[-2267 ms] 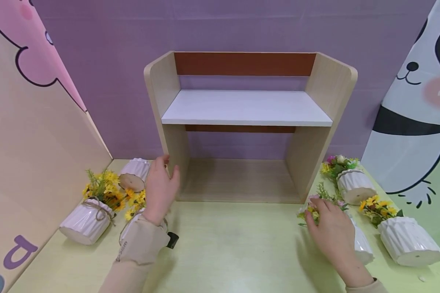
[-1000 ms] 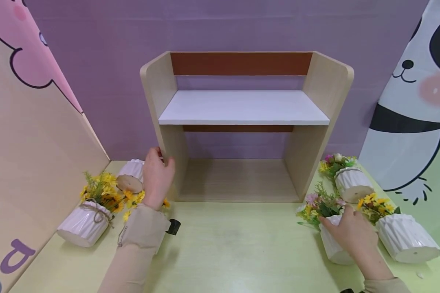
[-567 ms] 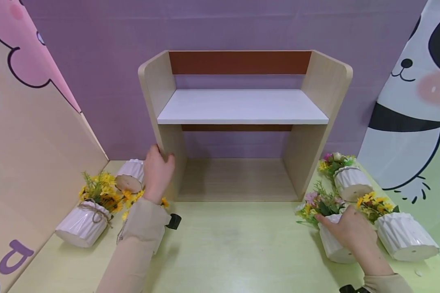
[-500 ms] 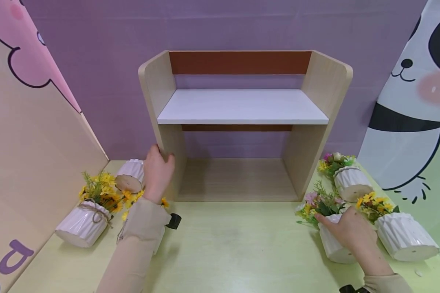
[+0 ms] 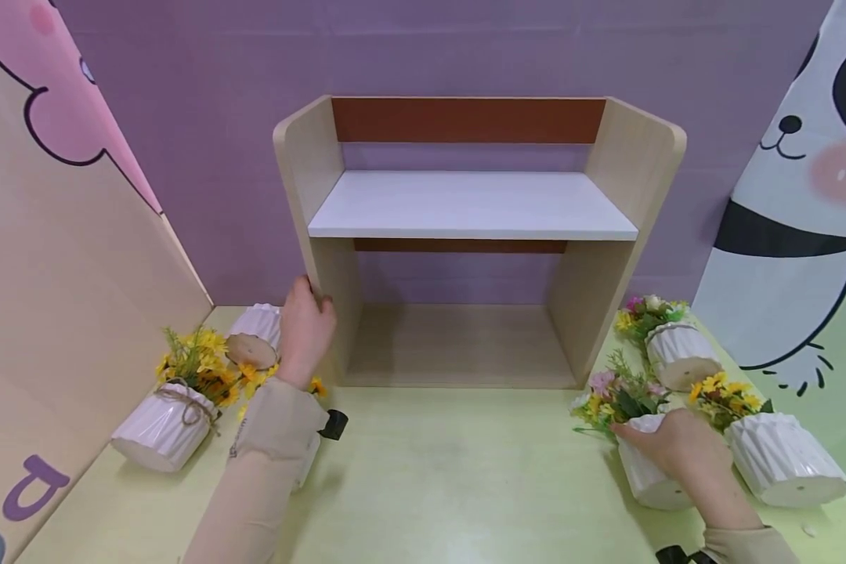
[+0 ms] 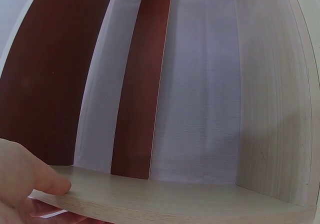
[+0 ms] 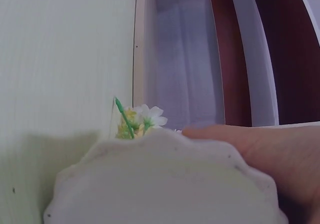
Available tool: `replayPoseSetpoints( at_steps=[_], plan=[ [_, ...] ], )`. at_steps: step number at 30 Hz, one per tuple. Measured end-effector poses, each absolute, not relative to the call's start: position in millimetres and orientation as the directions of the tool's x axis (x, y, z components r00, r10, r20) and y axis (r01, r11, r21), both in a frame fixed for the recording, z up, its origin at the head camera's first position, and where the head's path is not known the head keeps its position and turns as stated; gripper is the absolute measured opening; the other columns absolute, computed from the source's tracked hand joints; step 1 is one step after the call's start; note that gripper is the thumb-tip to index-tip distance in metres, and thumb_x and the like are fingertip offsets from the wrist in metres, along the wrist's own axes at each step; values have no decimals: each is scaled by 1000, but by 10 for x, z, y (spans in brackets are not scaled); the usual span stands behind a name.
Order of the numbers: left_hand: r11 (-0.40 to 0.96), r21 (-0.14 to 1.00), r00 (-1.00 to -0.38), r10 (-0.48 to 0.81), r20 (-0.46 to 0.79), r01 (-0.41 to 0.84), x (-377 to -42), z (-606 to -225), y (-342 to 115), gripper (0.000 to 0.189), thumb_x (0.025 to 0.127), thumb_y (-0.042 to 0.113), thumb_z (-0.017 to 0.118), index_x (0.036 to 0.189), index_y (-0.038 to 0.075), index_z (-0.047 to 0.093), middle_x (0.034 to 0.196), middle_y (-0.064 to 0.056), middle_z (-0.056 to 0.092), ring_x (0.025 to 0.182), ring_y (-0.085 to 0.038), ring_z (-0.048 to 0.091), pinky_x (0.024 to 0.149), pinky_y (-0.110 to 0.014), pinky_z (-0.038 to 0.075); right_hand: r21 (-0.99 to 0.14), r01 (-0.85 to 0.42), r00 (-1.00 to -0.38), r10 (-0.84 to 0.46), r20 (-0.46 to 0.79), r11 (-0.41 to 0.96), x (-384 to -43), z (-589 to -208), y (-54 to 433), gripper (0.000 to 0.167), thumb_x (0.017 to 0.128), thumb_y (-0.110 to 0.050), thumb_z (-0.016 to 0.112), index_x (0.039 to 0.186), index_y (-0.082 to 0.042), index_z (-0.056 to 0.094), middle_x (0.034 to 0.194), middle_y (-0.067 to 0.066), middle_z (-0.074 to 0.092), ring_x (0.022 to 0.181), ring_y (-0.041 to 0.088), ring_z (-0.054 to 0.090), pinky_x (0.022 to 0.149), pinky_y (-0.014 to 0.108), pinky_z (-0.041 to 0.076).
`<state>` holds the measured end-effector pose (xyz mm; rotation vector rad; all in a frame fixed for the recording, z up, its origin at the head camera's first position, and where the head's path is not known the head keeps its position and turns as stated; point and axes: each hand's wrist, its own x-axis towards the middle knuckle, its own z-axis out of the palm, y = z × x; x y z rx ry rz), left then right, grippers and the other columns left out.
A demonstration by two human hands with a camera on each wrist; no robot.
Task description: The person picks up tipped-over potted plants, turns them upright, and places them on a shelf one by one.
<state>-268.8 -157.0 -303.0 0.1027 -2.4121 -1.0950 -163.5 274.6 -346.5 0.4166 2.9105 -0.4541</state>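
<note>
A small wooden bookshelf (image 5: 472, 205) with a white middle board stands at the back. My left hand (image 5: 306, 333) grips the front edge of its left side panel (image 6: 165, 196); in the left wrist view the thumb lies on the inner face and the fingers pass round the outside. On the right, my right hand (image 5: 684, 456) holds a white fluted flower pot (image 5: 640, 470) lying on its side, with pink and yellow artificial flowers (image 5: 616, 398) pointing toward the shelf. The pot's base (image 7: 170, 184) fills the lower right wrist view, hiding most of the fingers.
Two more tipped pots, one with orange flowers (image 5: 786, 462) and one farther back (image 5: 680, 356), lie at the right. On the left lie a twine-tied pot (image 5: 165, 427), another behind it (image 5: 257, 333), and one mostly hidden under the left forearm. Printed panels flank the table (image 5: 451, 470).
My left hand has settled from beside the side panel onto its edge. My right hand has moved back from above the flowers and taken hold of the pot, which has shifted slightly left.
</note>
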Motion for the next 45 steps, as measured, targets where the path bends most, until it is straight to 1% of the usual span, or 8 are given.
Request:
replayPoseSetpoints(
  at_steps=[12,18,26,30,34,38,41,45],
  plan=[
    [693,709,-876,-253,411,132,-2680,-3046,-1564,35,92,9,45,120,-10,38,115,-30,47,105,-44,49,90,-53,41,-291,243,-970,223,-101,925,-1599,-3493,2722,65,71,-64,59,66,0,52,71,22,51,59,25,50,45,34,37],
    [690,710,-879,-245,408,138,-2683,-3068,-1564,35,92,9,44,120,-10,38,117,-30,48,105,-45,50,89,-53,42,-298,230,-973,218,-75,926,-1568,-3495,2708,64,69,-63,62,64,0,52,68,20,51,59,25,49,45,34,37],
    [688,714,-880,-251,404,131,-2714,-3098,-1560,35,92,11,44,122,-7,37,119,-29,50,105,-44,53,88,-53,44,-299,187,-982,188,-26,936,-1529,-3481,2653,64,66,-65,64,59,-3,48,58,10,47,56,22,44,44,31,33],
    [685,716,-882,-249,400,131,-2716,-3101,-1557,35,92,11,45,122,-7,37,119,-29,50,105,-44,52,88,-53,44,-312,165,-984,178,14,936,-1522,-3455,2617,66,65,-65,65,62,-1,50,56,9,47,53,21,45,43,31,32],
    [683,717,-880,-246,405,139,-2711,-3100,-1557,36,93,11,44,123,-7,36,120,-30,50,105,-44,52,88,-53,44,-331,136,-984,167,67,934,-1523,-3400,2576,82,64,-64,67,86,14,57,68,23,58,58,30,54,46,36,39],
    [684,715,-874,-251,415,144,-2709,-3100,-1559,37,93,11,44,124,-7,36,119,-30,50,104,-44,53,87,-53,44,-352,105,-983,151,105,930,-1520,-3334,2507,98,63,-65,67,109,20,50,89,38,58,73,45,58,56,45,46],
    [679,719,-871,-256,420,147,-2708,-3101,-1563,37,93,11,44,123,-8,36,119,-30,50,103,-45,53,87,-53,44,-367,81,-980,141,139,927,-1514,-3288,2442,99,64,-66,66,113,19,48,96,39,56,79,48,56,61,49,46],
    [676,723,-869,-261,420,147,-2701,-3102,-1571,36,93,11,44,123,-8,37,119,-30,50,103,-45,53,87,-53,45,-374,52,-967,141,213,926,-1504,-3241,2353,95,64,-64,67,114,15,50,98,37,57,78,48,57,60,49,46]
  ],
)
